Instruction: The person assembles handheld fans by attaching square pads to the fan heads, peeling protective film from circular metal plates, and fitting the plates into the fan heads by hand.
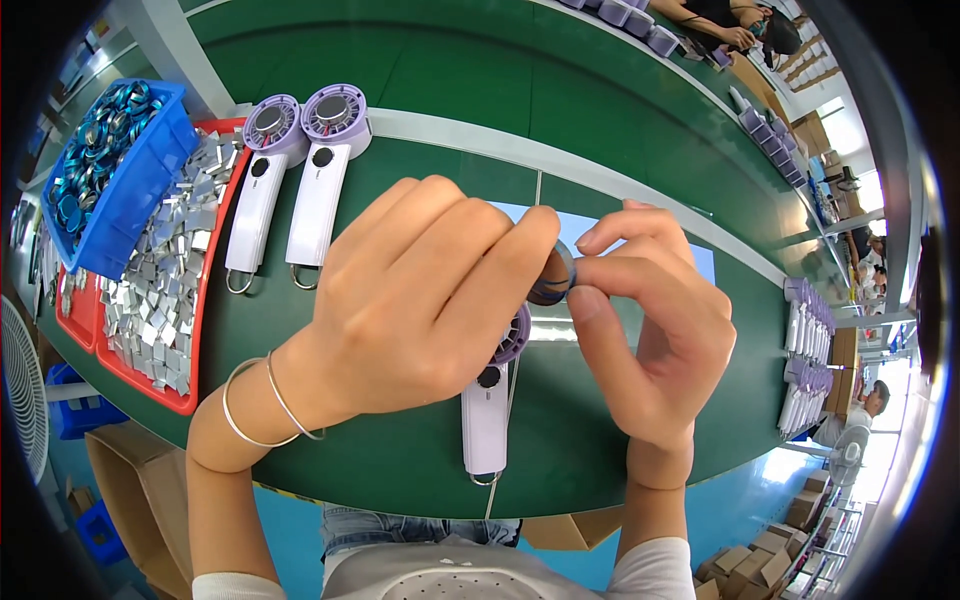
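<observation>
Above the middle of the green table [400, 450], a small round shiny disc with a bluish face [552, 281] is held between my two hands. My left hand [420, 290], its fingers curled, grips the disc from the left; its thumb is hidden. From the other side, the thumb and index finger of my right hand [660, 320] pinch the disc's edge. Below them lies a white and purple handheld fan [486, 425], its round head partly covered by my left hand. Farther left, two more handheld fans [258, 200] [322, 195] lie side by side.
At the left, a blue bin [150, 190] of shiny blue discs sits over a red tray [198, 330] holding many silver square pieces. A bluish sheet [703, 263] lies behind my right hand. Several fans [805, 370] are stacked at the right edge. Another person [740, 30] works at the far right.
</observation>
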`<state>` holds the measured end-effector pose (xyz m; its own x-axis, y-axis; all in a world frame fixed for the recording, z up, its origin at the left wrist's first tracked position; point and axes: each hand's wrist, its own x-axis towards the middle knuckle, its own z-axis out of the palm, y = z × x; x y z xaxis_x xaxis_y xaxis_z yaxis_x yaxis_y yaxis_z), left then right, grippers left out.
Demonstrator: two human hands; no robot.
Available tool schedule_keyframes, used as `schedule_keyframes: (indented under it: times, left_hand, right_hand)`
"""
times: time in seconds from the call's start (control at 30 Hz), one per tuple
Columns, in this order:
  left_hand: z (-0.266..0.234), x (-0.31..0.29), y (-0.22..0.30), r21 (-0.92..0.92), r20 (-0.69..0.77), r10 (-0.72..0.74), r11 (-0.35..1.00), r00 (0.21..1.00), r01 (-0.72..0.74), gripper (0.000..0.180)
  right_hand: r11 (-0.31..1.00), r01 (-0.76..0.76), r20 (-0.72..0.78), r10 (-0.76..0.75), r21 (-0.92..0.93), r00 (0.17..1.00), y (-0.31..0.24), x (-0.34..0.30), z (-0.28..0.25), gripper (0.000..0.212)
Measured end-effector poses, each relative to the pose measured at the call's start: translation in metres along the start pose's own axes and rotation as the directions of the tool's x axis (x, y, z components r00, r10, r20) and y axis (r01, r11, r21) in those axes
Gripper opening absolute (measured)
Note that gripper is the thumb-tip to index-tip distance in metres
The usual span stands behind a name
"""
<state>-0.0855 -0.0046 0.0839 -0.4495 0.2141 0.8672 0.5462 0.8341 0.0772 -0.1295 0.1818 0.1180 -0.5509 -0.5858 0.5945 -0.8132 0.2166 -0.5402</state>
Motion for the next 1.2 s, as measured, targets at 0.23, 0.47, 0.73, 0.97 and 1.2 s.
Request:
schedule_keyframes:
  times: [0.23,0.47,0.73,0.97,1.2]
  left_hand:
    - [0.000,0.001,0.002,-0.012,-0.003,0.006,1.000,1.000,-0.006,0.044]
    - [0.003,-0.002,0.000,-0.003,-0.001,0.006,1.000,1.000,-0.006,0.042]
    - [0.002,-0.003,-0.006,0.010,-0.030,0.025,1.000,0.999,-0.025,0.042]
    - [0.005,-0.006,-0.001,0.005,-0.022,0.008,1.000,1.000,-0.008,0.042]
    - [-0.008,0.006,0.001,-0.087,0.144,-0.145,0.984,0.979,0.158,0.026]
  right_hand:
    - [1.000,0.006,0.002,-0.006,-0.016,1.000,-0.002,-0.002,-0.001,0.008]
    - [0.997,0.053,-0.038,-0.055,-0.054,0.998,0.003,-0.002,0.006,0.011]
    - [0.981,0.075,-0.040,-0.083,-0.178,0.996,-0.002,-0.002,0.001,0.018]
    - [0.825,0.177,-0.076,-0.257,-0.536,0.964,-0.004,-0.006,0.015,0.029]
    - [0.794,0.217,0.042,-0.235,-0.568,0.971,-0.003,-0.004,0.012,0.023]
